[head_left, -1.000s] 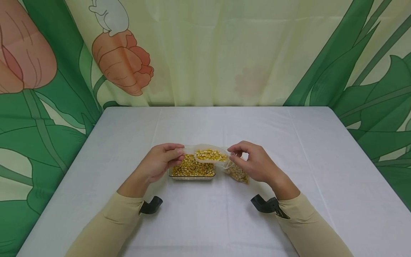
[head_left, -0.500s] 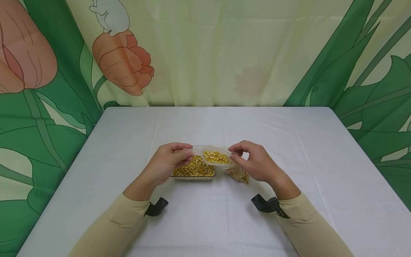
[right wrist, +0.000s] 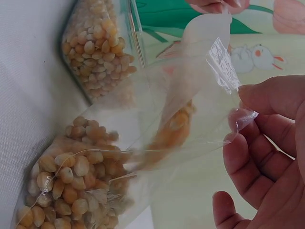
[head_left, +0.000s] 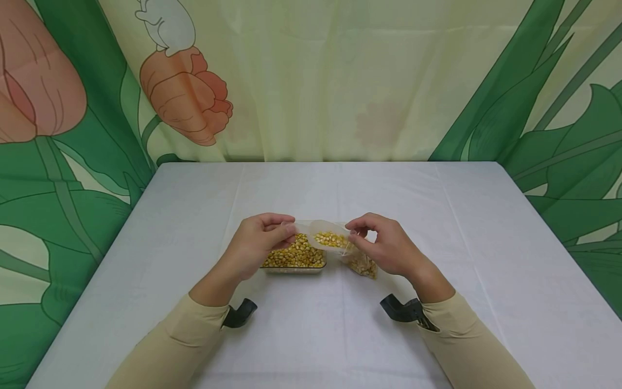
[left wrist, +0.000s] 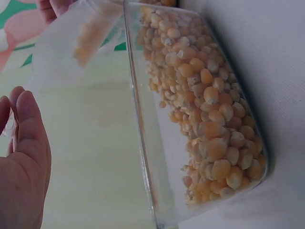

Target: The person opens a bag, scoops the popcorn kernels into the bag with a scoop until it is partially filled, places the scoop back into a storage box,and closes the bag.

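Between thumb and fingers, my left hand pinches the handle of a translucent white scoop, which carries yellow corn kernels. The scoop's front end overlaps the mouth of a clear plastic bag. My right hand pinches the bag's edge between thumb and fingertips, and the mouth stands spread. Corn kernels fill the bag's lower part, which lies on the table. Under the scoop and left hand, a rectangular glass container holds many more kernels; the left hand hides its far left part.
A white cloth covers the table. Behind it hangs a pale curtain printed with leaves, flowers and a rabbit. Black wrist mounts stick out from both sleeves.
My left hand has moved right with the scoop, bringing its front end over the bag's mouth. Fewer kernels show in the scoop. The right hand has stayed in place.
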Available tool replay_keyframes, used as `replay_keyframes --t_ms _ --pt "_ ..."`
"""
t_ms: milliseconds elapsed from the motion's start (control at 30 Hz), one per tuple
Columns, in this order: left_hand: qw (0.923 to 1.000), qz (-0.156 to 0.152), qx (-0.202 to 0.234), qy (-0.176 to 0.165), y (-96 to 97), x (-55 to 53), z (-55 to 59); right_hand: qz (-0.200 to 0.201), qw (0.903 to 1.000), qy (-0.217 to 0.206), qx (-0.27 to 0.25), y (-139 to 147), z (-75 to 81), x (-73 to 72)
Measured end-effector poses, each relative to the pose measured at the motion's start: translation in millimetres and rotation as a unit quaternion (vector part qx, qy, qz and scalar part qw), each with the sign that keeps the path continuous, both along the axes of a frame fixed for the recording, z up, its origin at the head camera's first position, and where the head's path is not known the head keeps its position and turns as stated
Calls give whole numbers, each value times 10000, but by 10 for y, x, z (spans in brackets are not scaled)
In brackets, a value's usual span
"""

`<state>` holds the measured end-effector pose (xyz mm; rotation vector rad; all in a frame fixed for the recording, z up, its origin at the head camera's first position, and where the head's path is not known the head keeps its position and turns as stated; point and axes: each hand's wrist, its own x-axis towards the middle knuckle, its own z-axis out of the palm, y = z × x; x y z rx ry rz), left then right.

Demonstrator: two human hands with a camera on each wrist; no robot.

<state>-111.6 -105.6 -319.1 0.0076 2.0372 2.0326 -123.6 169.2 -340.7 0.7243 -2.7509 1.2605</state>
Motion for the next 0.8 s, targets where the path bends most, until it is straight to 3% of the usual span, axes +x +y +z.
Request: replay_keyframes --t_ms 800 --pt "9965 99 -440 703 -25 42 145 14 10000 52 -36 3 24 10"
